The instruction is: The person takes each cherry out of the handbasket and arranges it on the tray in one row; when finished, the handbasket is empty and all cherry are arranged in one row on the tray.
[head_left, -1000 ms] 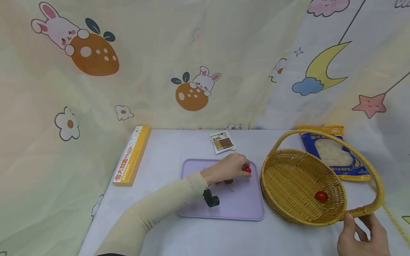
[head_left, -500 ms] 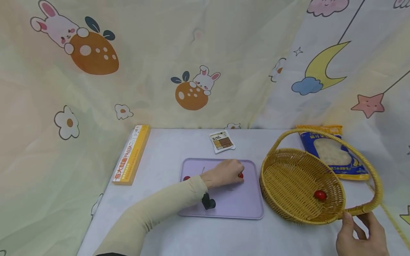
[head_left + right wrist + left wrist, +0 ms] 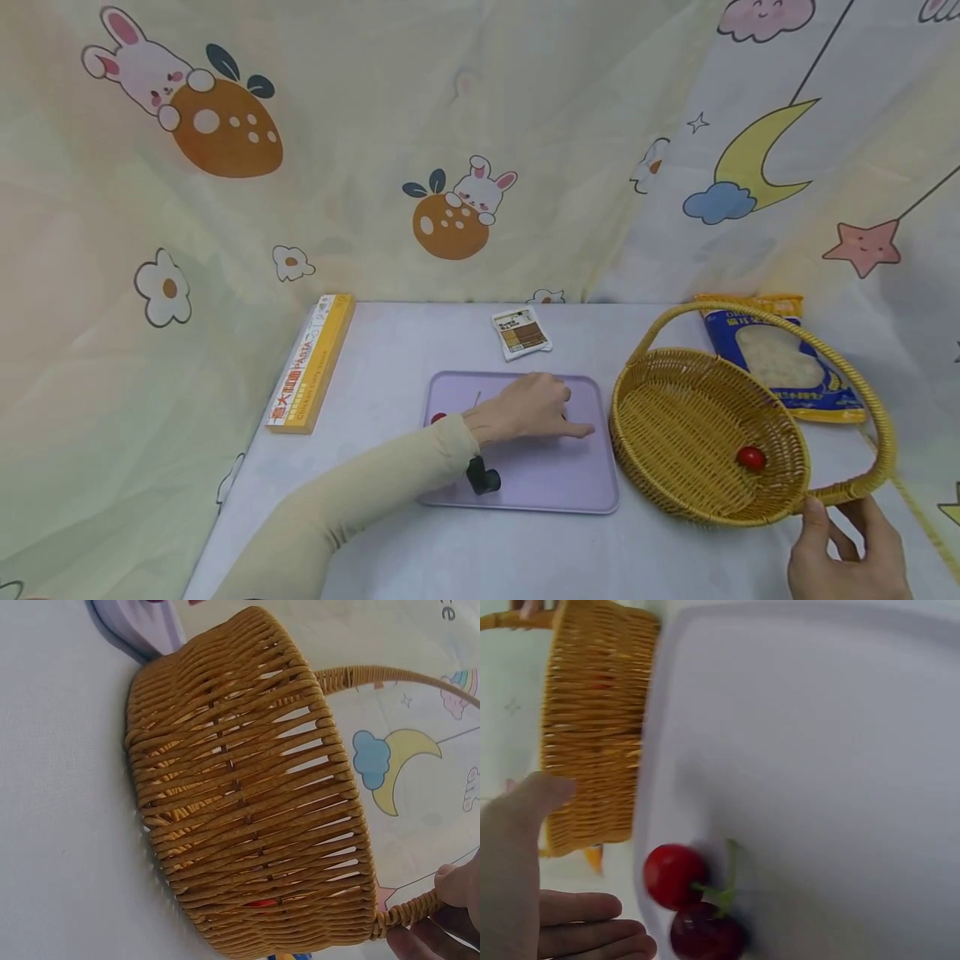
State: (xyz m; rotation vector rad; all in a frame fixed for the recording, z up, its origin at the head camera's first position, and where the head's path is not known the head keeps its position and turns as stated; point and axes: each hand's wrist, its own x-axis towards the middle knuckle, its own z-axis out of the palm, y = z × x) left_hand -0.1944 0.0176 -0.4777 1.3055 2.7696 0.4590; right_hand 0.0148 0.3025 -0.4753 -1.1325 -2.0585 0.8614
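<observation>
My left hand (image 3: 532, 407) is over the lilac tray (image 3: 540, 483), its thumb spread away from the fingers and nothing held. In the left wrist view a bright red cherry (image 3: 676, 876) and a dark red cherry (image 3: 706, 931) lie together on the tray, green stems between them, close to that hand's fingertips. Another cherry (image 3: 438, 417) shows beside my left wrist, partly covered by the sleeve. At the right my right hand (image 3: 847, 550) grips the base of the handle of a wicker basket (image 3: 690, 433). One red cherry (image 3: 752, 458) lies inside the basket.
A pasta box (image 3: 311, 364) lies at the left of the table. White packets (image 3: 521, 332) are behind the tray. A blue and yellow food bag (image 3: 787, 358) lies behind the basket. A patterned cloth (image 3: 360, 150) hangs along the back.
My left hand has lowered a red cherry to the tray and let go of it, the thumb now spread. The right hand has stayed at the basket handle.
</observation>
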